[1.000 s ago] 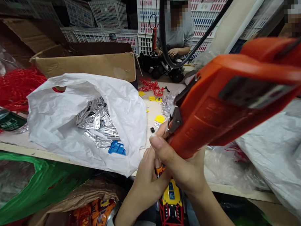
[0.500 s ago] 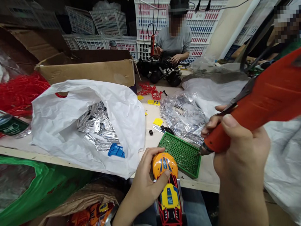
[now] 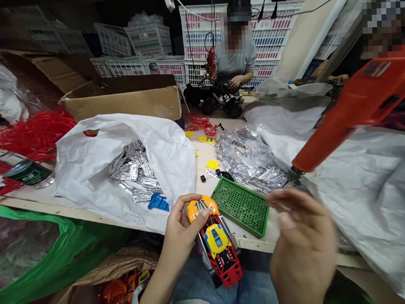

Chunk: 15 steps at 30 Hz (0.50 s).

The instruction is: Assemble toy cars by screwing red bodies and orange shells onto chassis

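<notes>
My left hand (image 3: 188, 232) is closed around the front of a toy car (image 3: 218, 238) with an orange hood, yellow roof and red frame, held above my lap. My right hand (image 3: 303, 241), blurred by motion, has its fingers stretched out and holds nothing that I can see. Just beyond it hangs an orange-red electric screwdriver (image 3: 341, 120), bit end down, apart from the hand. Between my hands, at the table edge, lies a green tray (image 3: 265, 225) of small screws.
Left, a white bag (image 3: 80, 169) holds silvery parts and a blue piece (image 3: 158, 202). A clear plastic bag (image 3: 242, 155) lies behind the tray. A cardboard box (image 3: 127, 103) stands farther back. Across the table a person (image 3: 235, 57) handles a black toy vehicle (image 3: 214, 100).
My right hand has let go of the electric screwdriver and moved down from it; the tool now hangs free. The toy car in my left hand has shifted left and tilted.
</notes>
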Each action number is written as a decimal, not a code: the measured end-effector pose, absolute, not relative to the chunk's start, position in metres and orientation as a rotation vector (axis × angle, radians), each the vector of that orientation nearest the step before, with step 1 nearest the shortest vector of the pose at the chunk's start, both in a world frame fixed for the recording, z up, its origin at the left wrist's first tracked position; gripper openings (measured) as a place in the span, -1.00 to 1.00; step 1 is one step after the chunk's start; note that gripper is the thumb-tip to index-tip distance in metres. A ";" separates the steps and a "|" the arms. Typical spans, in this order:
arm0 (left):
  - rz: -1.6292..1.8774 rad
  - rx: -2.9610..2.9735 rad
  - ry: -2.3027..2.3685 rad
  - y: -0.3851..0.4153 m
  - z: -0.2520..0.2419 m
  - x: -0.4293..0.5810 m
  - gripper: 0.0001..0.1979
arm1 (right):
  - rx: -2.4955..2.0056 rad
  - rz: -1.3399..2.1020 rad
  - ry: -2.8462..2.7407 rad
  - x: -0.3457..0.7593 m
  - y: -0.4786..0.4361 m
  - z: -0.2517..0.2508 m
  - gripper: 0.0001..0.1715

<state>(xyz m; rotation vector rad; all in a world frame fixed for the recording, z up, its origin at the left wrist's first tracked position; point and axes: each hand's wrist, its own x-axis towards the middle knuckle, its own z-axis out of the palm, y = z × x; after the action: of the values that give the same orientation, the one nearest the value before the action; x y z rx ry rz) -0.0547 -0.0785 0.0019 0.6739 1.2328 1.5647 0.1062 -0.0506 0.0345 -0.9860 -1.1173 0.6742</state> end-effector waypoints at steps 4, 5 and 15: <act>1.646 0.653 1.299 -0.089 0.014 -0.055 -0.57 | -1.075 1.003 -1.673 0.093 -0.075 0.014 -0.38; 1.660 0.680 1.278 -0.092 0.017 -0.056 -0.55 | -1.082 1.032 -1.705 0.091 -0.078 0.012 -0.31; 1.579 0.887 0.858 -0.111 0.029 -0.050 -0.76 | -1.092 1.062 -1.418 0.115 -0.084 0.029 -0.40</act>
<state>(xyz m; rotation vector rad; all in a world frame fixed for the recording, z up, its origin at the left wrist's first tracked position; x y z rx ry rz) -0.0496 -0.1110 0.0289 0.8867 0.8580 1.5787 0.1152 -0.0838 0.0291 -1.0922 -1.4175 1.0623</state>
